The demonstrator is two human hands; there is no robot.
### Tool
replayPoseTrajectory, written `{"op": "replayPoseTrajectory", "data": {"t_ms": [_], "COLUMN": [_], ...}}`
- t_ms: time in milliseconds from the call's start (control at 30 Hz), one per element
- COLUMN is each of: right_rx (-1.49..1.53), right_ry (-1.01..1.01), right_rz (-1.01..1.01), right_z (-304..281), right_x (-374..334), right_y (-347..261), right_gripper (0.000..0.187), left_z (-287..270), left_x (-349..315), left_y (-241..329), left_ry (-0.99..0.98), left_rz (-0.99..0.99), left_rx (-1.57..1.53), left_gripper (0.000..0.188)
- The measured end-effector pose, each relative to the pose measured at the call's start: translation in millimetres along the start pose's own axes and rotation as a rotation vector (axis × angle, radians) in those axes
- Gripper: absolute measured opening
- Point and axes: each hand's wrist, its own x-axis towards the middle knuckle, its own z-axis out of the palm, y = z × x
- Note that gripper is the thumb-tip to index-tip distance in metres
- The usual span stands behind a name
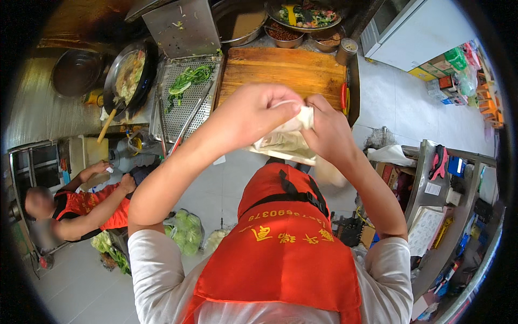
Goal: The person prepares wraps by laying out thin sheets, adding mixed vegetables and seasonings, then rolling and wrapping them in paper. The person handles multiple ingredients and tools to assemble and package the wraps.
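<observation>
Your left hand [258,112] and right hand [330,129], close together with fingers curled, hold a white, soft-looking bundle [305,117] at the near side of the wooden board [278,67]; its material cannot be told. Grip lightly and evenly, lest it tear or slip.

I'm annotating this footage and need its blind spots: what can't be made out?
In the head view:
White item: full shape, covered by the left hand and right hand.
Cutting board: part of its surface, behind both hands.
Pale shape below the right hand: too blurred to name.
Metal basin: far rim, cut off by the upper edge.
</observation>
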Motion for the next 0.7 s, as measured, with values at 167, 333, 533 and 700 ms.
{"op": "replayPoseTrajectory", "data": {"t_ms": [167, 333, 533, 700], "right_rx": [-0.183, -0.156, -0.239, -0.298], "right_ry": [-0.074, -0.130, -0.049, 0.144], "right_rz": [0.009, 0.044, 0.130, 0.155], "right_z": [-27.0, -29.0, -30.5, -61.5], "right_x": [-43.5, -55.1, -36.6, -7.5], "right_y": [20.1, 26.2, 55.6, 45.6], "right_gripper": [0.017, 0.015, 0.016, 0.015], "left_z": [-6.4, -1.9, -38.1, -63.9], "left_x": [-15.2, -18.0, 9.4, 19.5], "left_y": [-27.1, -71.1, -107.3, -88.2], "left_ry": [-0.143, -0.132, 0.185, 0.487], "left_rz": [0.066, 0.150, 0.273, 0.409], "left_rx": [0.413, 0.798, 0.952, 0.966], "left_gripper": [0.039, 0.031, 0.012, 0.013]}}
